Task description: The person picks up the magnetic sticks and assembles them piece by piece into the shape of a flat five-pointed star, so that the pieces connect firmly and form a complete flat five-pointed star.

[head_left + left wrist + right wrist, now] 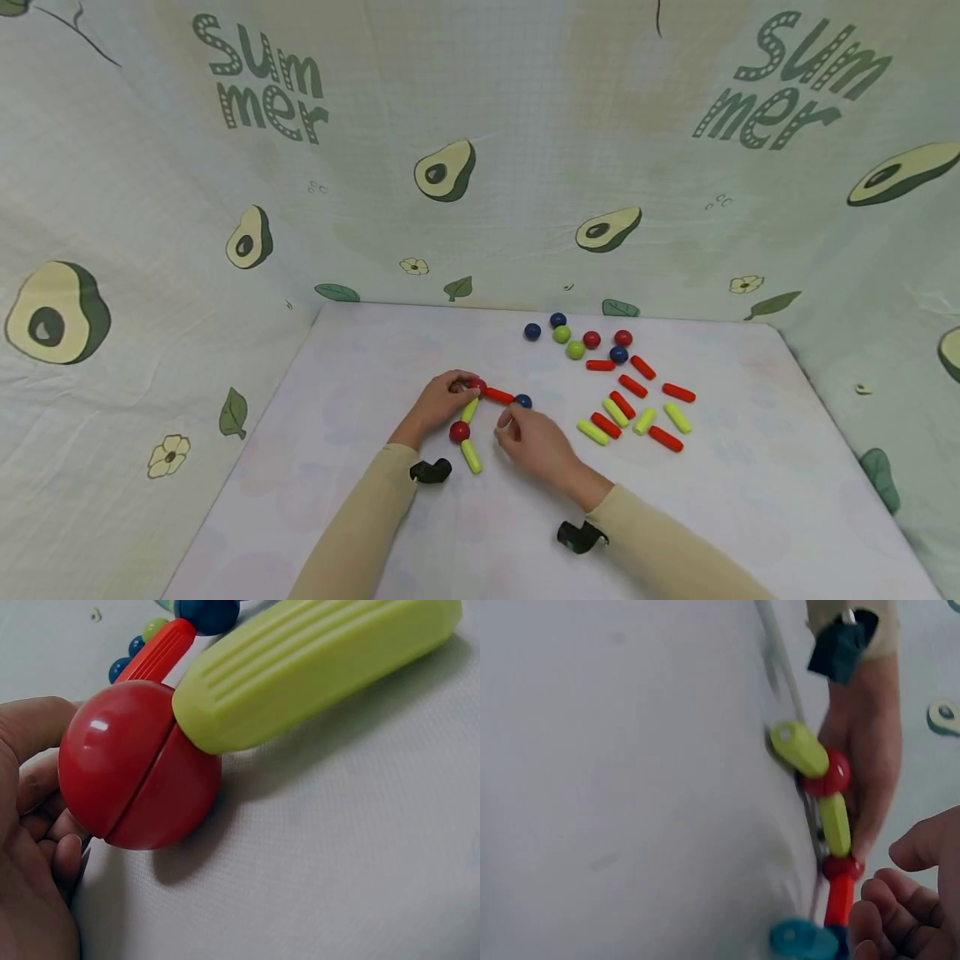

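My left hand (442, 400) pinches the red ball (478, 386) at the corner of a toy chain in the head view. From that ball a red rod (498, 396) runs right to a blue ball (522, 402). A yellow-green rod (469, 410) leads nearer to a second red ball (142, 772), which carries another yellow-green rod (471, 457). Close by the blue ball, my right hand (536, 442) holds nothing, its fingers loosely bent and thumb apart. A blue rod (802, 939) shows at the chain's far end in the right wrist view; the hand hides it in the head view.
Loose blue balls (532, 332), green balls (575, 350) and red balls (623, 337) lie at the back right. In front of them several red rods (666, 438) and yellow-green rods (677, 417) are scattered. A printed cloth (517, 250) hangs behind the white table (360, 350).
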`<move>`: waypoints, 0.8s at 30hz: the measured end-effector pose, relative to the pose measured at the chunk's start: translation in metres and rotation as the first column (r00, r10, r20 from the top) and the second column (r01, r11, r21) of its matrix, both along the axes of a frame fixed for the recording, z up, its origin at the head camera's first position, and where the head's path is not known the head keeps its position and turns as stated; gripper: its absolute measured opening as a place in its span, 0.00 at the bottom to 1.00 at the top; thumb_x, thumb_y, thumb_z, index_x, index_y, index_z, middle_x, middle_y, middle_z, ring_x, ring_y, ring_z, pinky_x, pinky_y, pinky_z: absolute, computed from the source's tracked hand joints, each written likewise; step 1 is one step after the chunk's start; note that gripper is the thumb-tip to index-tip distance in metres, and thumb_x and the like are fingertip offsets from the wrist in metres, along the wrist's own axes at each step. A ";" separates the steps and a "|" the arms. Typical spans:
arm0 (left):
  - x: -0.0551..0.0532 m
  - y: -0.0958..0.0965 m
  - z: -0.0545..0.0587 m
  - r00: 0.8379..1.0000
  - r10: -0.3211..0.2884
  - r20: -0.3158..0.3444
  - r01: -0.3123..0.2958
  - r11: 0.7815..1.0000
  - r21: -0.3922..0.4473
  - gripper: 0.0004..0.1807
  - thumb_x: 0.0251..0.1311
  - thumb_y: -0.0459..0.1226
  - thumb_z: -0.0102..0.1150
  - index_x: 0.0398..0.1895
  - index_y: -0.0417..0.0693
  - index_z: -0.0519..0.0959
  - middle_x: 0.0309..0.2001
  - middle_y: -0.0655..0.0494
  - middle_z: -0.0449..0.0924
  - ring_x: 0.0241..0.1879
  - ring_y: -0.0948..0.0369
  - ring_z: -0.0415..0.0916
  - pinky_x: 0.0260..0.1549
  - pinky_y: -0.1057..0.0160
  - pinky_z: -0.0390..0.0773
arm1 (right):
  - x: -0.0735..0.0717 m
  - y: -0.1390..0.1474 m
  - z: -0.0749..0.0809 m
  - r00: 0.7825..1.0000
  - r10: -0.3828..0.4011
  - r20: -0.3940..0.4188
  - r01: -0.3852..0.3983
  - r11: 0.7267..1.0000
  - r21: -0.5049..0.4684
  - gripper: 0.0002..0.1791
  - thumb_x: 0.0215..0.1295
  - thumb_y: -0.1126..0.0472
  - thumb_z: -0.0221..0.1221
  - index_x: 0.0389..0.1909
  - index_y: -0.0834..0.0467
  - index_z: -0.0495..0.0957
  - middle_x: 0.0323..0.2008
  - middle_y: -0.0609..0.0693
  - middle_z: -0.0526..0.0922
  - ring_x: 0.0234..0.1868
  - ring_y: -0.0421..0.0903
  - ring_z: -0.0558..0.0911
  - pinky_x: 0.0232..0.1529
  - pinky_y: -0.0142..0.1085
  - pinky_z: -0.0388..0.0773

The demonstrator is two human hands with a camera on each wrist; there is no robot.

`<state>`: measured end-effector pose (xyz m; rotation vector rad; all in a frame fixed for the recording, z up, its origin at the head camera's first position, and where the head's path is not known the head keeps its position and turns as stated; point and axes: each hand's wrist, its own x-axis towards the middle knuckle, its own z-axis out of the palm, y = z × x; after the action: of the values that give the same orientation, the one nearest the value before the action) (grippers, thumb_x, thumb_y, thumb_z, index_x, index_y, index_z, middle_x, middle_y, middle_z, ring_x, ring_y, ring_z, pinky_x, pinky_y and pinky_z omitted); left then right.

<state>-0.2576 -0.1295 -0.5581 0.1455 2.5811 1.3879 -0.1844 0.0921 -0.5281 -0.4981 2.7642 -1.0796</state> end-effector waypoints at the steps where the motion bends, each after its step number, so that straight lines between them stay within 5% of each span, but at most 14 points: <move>1: 0.000 0.000 0.000 1.000 0.000 0.000 0.000 1.000 -0.002 0.20 0.68 0.48 0.64 0.60 0.54 0.81 0.39 0.55 0.76 0.40 0.57 0.70 0.38 0.60 0.70 | -0.007 0.008 0.003 0.999 -0.037 -0.016 0.037 0.999 -0.001 0.07 0.71 0.54 0.61 0.44 0.52 0.78 0.24 0.43 0.74 0.24 0.41 0.73 0.27 0.34 0.71; 7: 0.000 -0.001 0.001 1.000 -0.006 0.003 0.006 1.000 -0.010 0.20 0.68 0.47 0.64 0.60 0.54 0.80 0.40 0.55 0.75 0.40 0.57 0.70 0.37 0.60 0.71 | -0.062 0.061 0.011 0.957 -0.227 -0.179 0.249 0.962 0.113 0.17 0.71 0.58 0.60 0.58 0.58 0.76 0.46 0.56 0.78 0.44 0.53 0.77 0.46 0.47 0.80; 12: 0.000 0.001 0.001 1.000 -0.001 0.006 0.002 1.000 -0.012 0.20 0.68 0.47 0.64 0.60 0.54 0.80 0.40 0.54 0.75 0.41 0.56 0.70 0.38 0.60 0.71 | -0.095 0.091 0.011 0.947 -0.210 -0.242 0.281 0.907 0.313 0.27 0.72 0.59 0.59 0.70 0.59 0.70 0.64 0.65 0.71 0.62 0.63 0.72 0.61 0.59 0.74; 17: 0.000 0.000 0.000 1.000 -0.007 -0.001 0.007 1.000 -0.004 0.20 0.69 0.47 0.64 0.60 0.53 0.80 0.40 0.54 0.75 0.40 0.56 0.70 0.37 0.60 0.71 | -0.112 0.096 0.011 0.967 -0.163 -0.195 0.230 0.889 0.396 0.25 0.72 0.60 0.60 0.68 0.59 0.73 0.60 0.64 0.75 0.58 0.63 0.74 0.61 0.58 0.73; 24: 0.000 -0.001 0.001 1.000 -0.014 0.002 0.014 1.000 -0.006 0.19 0.69 0.46 0.64 0.60 0.54 0.80 0.39 0.54 0.75 0.40 0.56 0.70 0.38 0.60 0.71 | -0.114 0.094 0.006 0.971 -0.129 -0.203 0.202 0.895 0.398 0.20 0.70 0.63 0.62 0.61 0.59 0.79 0.52 0.63 0.80 0.52 0.61 0.76 0.57 0.56 0.75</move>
<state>-0.2578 -0.1304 -0.5575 0.1604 2.5772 1.3753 -0.2983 0.1864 -0.5225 -0.3113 3.1129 -0.4542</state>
